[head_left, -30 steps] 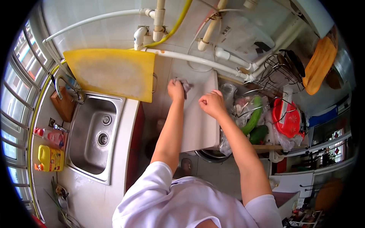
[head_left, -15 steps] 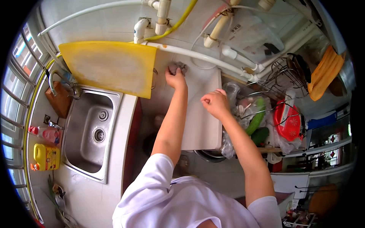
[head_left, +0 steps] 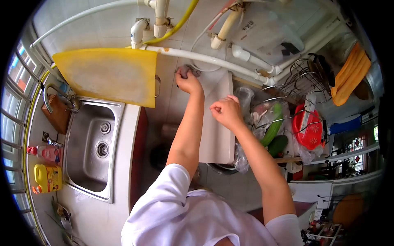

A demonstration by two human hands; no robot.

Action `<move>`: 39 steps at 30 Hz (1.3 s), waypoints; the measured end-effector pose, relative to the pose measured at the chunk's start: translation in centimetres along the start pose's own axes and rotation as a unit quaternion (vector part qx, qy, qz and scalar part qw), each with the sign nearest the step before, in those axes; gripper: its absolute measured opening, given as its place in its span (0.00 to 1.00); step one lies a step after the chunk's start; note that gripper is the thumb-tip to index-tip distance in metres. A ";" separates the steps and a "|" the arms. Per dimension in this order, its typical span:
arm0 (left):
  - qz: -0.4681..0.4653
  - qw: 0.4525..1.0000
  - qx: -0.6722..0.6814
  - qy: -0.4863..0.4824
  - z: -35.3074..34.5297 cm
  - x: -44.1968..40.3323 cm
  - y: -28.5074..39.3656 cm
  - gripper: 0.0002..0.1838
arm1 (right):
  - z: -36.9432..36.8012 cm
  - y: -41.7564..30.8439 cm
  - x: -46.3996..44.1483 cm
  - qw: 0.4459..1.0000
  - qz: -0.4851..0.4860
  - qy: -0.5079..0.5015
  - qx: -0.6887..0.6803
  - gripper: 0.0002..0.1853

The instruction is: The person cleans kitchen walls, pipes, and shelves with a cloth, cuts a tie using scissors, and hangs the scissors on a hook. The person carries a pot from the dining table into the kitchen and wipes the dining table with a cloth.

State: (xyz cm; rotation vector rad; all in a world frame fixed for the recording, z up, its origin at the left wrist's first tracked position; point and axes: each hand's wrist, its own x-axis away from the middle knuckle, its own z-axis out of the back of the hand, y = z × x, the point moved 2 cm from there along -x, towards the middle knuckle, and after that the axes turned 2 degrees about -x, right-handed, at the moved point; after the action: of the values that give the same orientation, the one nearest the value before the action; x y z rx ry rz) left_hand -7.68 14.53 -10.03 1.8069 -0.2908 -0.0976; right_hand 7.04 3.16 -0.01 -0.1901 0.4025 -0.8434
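Observation:
My left hand (head_left: pixel 190 83) is closed around a bunched grey cloth (head_left: pixel 193 70), close to the pale tiles at the back. Some of the cloth sticks out beyond my fingers. Over the pale flat top (head_left: pixel 217 141) I hold my right hand (head_left: pixel 228 111), its fingers curled in and no object showing in them. Just right of that hand are clear plastic bags (head_left: pixel 243 97) and a green cucumber (head_left: pixel 272 132). A yellow board (head_left: pixel 108 76) with a metal handle stands left of my left hand.
A steel sink (head_left: pixel 117 156) with a tap (head_left: pixel 74 103) is set in the left counter. Beside it stand a yellow jug (head_left: pixel 48 178) and a pink bottle (head_left: pixel 50 153). White pipes (head_left: pixel 184 56) cross the back wall. At right are a wire rack (head_left: pixel 305 80) and a red plastic item (head_left: pixel 305 130).
The view has shifted slightly, so the surroundings sit a little further left. My left hand still grips the cloth by the back tiles, now with its wrist bent more. My right hand stays curled.

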 end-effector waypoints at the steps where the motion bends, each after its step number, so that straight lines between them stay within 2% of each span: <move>1: 0.001 1.000 -0.004 -0.001 0.5 -0.6 0.2 0.21 | 0.0 -0.1 0.0 1.000 -0.004 0.000 -0.002 0.02; 3: 0.072 0.971 0.221 0.060 0.4 -1.7 0.7 0.25 | 0.3 0.1 -0.4 1.000 -0.005 0.004 0.003 0.02; 4: 0.075 0.970 0.222 0.059 0.3 -2.7 0.1 0.25 | 0.1 0.3 -0.3 1.000 0.003 0.008 0.000 0.02; 5: -0.025 0.990 0.065 0.123 0.8 -4.1 -0.2 0.26 | 0.0 0.3 -0.2 1.000 0.012 0.011 -0.005 0.02; 6: -0.125 0.971 -0.093 0.183 1.2 -5.1 -0.3 0.27 | -0.1 0.3 -0.1 1.000 0.012 0.009 -0.005 0.02; 7: -0.125 0.970 -0.094 0.184 1.8 -5.5 0.4 0.27 | -0.1 0.4 -0.2 1.000 0.012 0.007 -0.003 0.02; 9: -0.015 0.995 0.075 0.062 2.0 -6.3 1.3 0.29 | -0.1 0.5 -0.4 1.000 0.010 0.008 -0.001 0.02; 10: -0.016 0.995 0.073 0.060 1.4 -6.5 -0.2 0.29 | 0.0 0.5 -0.4 1.000 0.010 0.008 -0.004 0.02; 12: -0.159 0.983 -0.078 0.051 0.2 -5.9 -2.8 0.29 | -0.1 0.2 -0.3 1.000 0.007 0.006 -0.010 0.02; 16: -0.211 0.972 -0.106 0.017 0.2 1.6 -0.2 0.26 | 0.0 0.3 -0.4 1.000 -0.001 0.014 -0.018 0.02; 18: -0.144 0.988 -0.009 -0.061 0.0 3.8 -0.4 0.21 | -0.1 0.2 -0.2 0.999 0.011 0.025 -0.025 0.02; 19: -0.143 0.988 -0.009 -0.060 0.2 4.5 -1.0 0.21 | -0.2 0.2 -0.2 0.999 0.006 0.030 -0.030 0.02; 21: -0.040 0.968 0.025 -0.247 -0.8 5.7 -2.2 0.19 | 0.0 0.3 -0.4 0.999 0.003 0.038 -0.032 0.02; 24: -0.030 0.972 0.019 -0.233 -1.2 6.5 -3.5 0.19 | 0.1 0.4 -0.4 0.998 0.017 0.046 -0.046 0.01; 26: -0.040 0.974 -0.006 -0.222 -0.9 6.6 -6.9 0.17 | -0.1 0.5 -0.3 0.999 0.013 0.022 -0.024 0.00; 28: 0.002 0.974 -0.099 -0.202 -0.7 6.4 -8.9 0.18 | -0.2 0.4 -0.1 0.999 0.016 0.027 -0.027 0.00; 29: 0.061 0.979 -0.067 -0.180 -0.2 6.7 -10.1 0.19 | 0.0 0.4 -0.2 0.999 0.019 0.034 -0.028 0.01; 31: 0.252 0.958 0.039 -0.130 -0.3 5.8 -14.5 0.20 | 0.1 0.4 -0.3 0.999 0.026 0.034 -0.024 0.01; 33: 0.393 0.915 0.094 0.014 0.5 4.0 -16.0 0.11 | 0.1 0.3 -0.2 0.999 0.016 0.024 -0.023 0.02; 34: 0.398 0.913 0.093 0.015 1.6 2.9 -16.0 0.11 | 0.2 0.2 -0.2 0.999 0.014 0.021 -0.020 0.02; 36: 0.407 0.879 0.237 -0.076 2.7 0.7 -14.2 0.08 | 0.3 0.1 -0.4 0.999 0.008 0.021 -0.045 0.01; 37: 0.407 0.879 0.235 -0.075 2.1 0.8 -13.6 0.08 | 0.3 0.3 -0.5 0.999 0.007 0.020 -0.047 0.01; 39: 0.469 0.858 0.192 -0.086 0.6 2.2 -12.9 0.11 | 0.0 0.3 -0.4 0.998 0.008 0.025 -0.054 0.01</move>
State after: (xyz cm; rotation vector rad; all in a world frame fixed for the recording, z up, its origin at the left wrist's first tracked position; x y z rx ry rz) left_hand -3.85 16.37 -22.43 1.8513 -1.3658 0.5266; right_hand 7.02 3.67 -0.04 -0.2648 0.4968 -0.8123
